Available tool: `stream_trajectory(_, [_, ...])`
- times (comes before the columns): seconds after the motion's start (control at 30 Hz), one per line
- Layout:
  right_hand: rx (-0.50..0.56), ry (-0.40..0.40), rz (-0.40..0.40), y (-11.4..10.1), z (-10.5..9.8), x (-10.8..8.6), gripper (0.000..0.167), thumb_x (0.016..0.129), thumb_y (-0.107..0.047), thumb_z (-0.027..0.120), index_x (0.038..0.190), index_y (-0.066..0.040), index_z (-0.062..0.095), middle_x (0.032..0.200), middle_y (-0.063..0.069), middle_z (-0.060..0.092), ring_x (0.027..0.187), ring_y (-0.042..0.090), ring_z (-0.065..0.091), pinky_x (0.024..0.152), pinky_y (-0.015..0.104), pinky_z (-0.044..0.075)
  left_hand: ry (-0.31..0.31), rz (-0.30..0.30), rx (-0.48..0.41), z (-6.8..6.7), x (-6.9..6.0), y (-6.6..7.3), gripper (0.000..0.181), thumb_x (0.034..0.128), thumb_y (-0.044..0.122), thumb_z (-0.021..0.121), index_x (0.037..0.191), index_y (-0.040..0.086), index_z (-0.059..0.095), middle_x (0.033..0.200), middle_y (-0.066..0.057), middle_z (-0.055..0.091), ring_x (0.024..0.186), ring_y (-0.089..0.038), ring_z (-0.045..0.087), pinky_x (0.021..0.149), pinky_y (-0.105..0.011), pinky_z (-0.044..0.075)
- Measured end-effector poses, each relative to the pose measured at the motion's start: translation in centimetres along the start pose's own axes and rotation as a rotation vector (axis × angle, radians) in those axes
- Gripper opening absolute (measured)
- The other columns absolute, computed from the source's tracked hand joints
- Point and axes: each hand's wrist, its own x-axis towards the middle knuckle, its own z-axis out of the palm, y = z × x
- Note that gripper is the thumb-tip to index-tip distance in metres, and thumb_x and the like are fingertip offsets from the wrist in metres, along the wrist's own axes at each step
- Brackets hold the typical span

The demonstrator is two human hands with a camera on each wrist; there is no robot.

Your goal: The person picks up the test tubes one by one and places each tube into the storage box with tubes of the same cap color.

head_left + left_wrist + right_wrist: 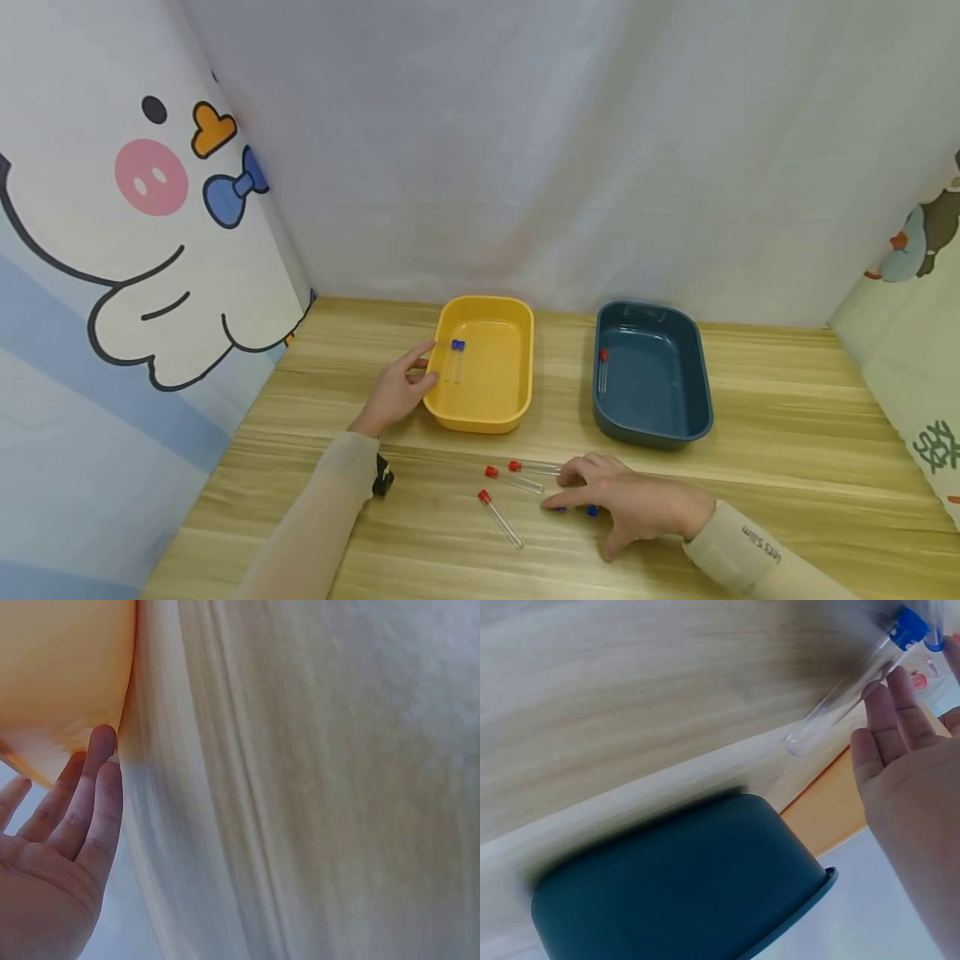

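My left hand (393, 390) rests against the left side of the yellow bin (480, 423), its fingers fairly straight on the outer wall in the left wrist view. Two blue-capped test tubes (454, 362) lie inside that bin. Over the table my right hand (641, 502) reaches down among blue-capped tubes, fingers spread and lightly bent. In the right wrist view a clear tube with a blue cap (909, 628) lies beside the fingers, and a second blue cap (934, 641) shows near the fingertips. From the head, this hand partly hides the blue caps (592, 511).
Three red-capped tubes (502, 521) lie left of my right hand. The dark blue bin (652, 437) stands behind it, with one red-capped tube (603, 371) inside. A pale curtain (525, 167) hangs at the table's back edge.
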Motion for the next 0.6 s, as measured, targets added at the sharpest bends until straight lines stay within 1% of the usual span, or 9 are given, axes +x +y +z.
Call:
stream_trajectory(0.1, [-0.011,0.002,0.011,0.03,-0.06,0.15,0.088,0.071,-0.011,0.089,0.148,-0.035,0.055,0.144,-0.005,0.049,0.131,0.016,0.044,0.111,0.041,0.045,-0.004,-0.004,-0.005,-0.05,-0.03,0.03,0.06,0.1018,0.017,0.063,0.158,0.016,0.042,0.141,-0.027,0.059,0.118,-0.042,0.07,0.095,-0.044,0.062])
stream_trajectory(0.27, [-0.007,-0.003,0.025,0.34,-0.12,0.16,0.089,0.069,-0.011,0.089,0.148,-0.031,0.054,0.14,-0.01,0.049,0.125,0.01,0.043,0.11,0.037,0.045,-0.007,-0.008,-0.007,0.02,-0.02,0.03,0.061,0.1017,0.017,0.063,0.158,0.017,0.042,0.142,-0.027,0.058,0.119,-0.042,0.069,0.095,-0.045,0.062])
stream_trajectory(0.37, [-0.022,-0.012,0.03,0.42,-0.11,0.03,0.092,0.068,-0.011,0.089,0.149,-0.031,0.052,0.143,-0.008,0.048,0.127,0.012,0.044,0.111,0.038,0.045,-0.008,-0.003,-0.003,0.04,-0.02,-0.04,0.061,0.1018,0.017,0.064,0.158,0.017,0.042,0.142,-0.027,0.058,0.119,-0.042,0.07,0.095,-0.045,0.062])
stream_trajectory(0.5, [-0.063,-0.035,0.051,0.11,-0.25,-0.12,0.097,0.068,-0.012,0.093,0.152,-0.034,0.049,0.149,-0.005,0.047,0.135,0.017,0.044,0.115,0.042,0.045,-0.011,0.004,-0.005,0.02,-0.01,-0.12,0.061,0.1021,0.017,0.063,0.159,0.016,0.041,0.142,-0.028,0.058,0.119,-0.042,0.069,0.095,-0.045,0.062])
stream_trajectory(0.6, [-0.093,-0.037,0.06,-0.09,-0.32,-0.17,0.098,0.068,-0.012,0.095,0.152,-0.035,0.049,0.149,-0.005,0.047,0.136,0.017,0.044,0.116,0.042,0.045,-0.012,0.005,-0.004,0.03,-0.01,-0.04,0.061,0.1021,0.017,0.063,0.159,0.016,0.041,0.142,-0.028,0.058,0.119,-0.042,0.069,0.095,-0.045,0.062])
